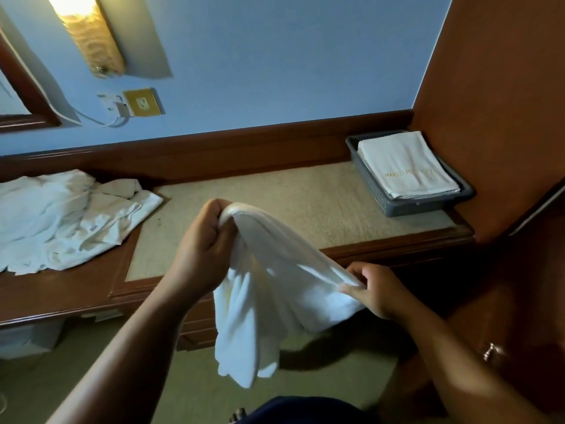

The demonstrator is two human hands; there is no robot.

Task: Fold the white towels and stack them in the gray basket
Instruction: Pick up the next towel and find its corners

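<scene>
A crumpled white towel [263, 289] hangs in the air in front of the wooden desk [305, 197]. My left hand [203, 243] grips its top bunch, raised above the desk's front edge. My right hand [376, 289] pinches another edge of the same towel, lower and to the right, so the cloth stretches between them and the rest dangles toward the floor. The gray basket [428, 206] stands at the desk's far right with folded white towels [406, 163] stacked inside. A heap of unfolded white towels [67, 215] lies on the desk's left part.
A wooden panel [501, 102] rises right beside the basket. A wall socket with a plugged charger [134, 104] and a lit lamp [88, 32] are on the blue wall behind. Carpeted floor lies below the desk.
</scene>
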